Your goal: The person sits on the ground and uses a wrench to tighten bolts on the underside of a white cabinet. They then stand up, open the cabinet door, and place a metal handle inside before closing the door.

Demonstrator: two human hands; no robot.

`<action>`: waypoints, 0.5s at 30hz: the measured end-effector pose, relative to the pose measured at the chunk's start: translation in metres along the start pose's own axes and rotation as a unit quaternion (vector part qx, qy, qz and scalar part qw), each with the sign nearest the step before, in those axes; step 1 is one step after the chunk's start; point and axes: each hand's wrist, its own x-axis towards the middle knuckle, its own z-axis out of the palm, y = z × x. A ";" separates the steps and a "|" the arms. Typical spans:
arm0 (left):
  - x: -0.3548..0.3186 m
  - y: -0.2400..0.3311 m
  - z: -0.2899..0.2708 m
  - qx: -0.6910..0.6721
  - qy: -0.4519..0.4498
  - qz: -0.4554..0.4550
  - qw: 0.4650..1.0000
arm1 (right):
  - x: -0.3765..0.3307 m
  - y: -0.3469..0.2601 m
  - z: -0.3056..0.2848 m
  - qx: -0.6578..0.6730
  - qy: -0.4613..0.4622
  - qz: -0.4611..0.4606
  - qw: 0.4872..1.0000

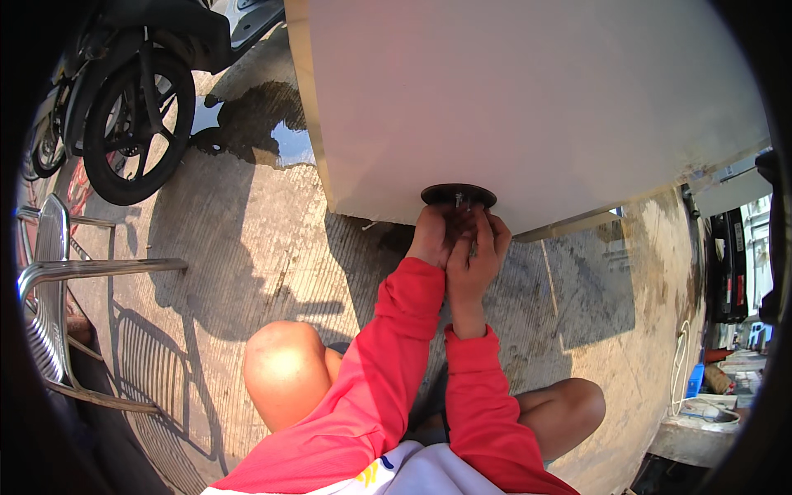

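A flat black disc (pixel 437 193) sits against the lower part of a large white panel (pixel 511 99), with a small metal fitting (pixel 460 199) at its middle. Both my hands meet at the disc's near edge, close together. My left hand (pixel 431 236) is closed there, its fingertips mostly hidden under the disc. Beside it, my right hand (pixel 477 257) has its fingers curled up toward the fitting, the tips pressed near the disc. What either hand grips, if anything, is too small or hidden to make out.
A parked motorbike's front wheel (pixel 139 128) stands at the far left, near a wet patch (pixel 264 124) on ridged concrete. A metal chair (pixel 54 272) is at my left. At right lie a pale hose (pixel 681 371) and a blue container (pixel 695 379).
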 end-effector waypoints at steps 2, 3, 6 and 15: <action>0.000 -0.001 0.001 -0.006 -0.004 0.005 1.000 | 0.000 0.005 -0.003 -0.047 -0.034 -0.027 0.998; 0.000 -0.001 0.000 0.000 -0.018 0.011 1.000 | 0.000 0.007 -0.005 -0.070 -0.050 -0.041 0.995; -0.002 0.001 0.000 0.002 -0.020 0.011 1.000 | 0.002 0.005 -0.011 -0.121 -0.084 -0.106 0.983; -0.003 0.000 0.003 -0.011 0.022 0.003 1.000 | 0.001 0.004 -0.007 -0.038 -0.071 -0.057 0.995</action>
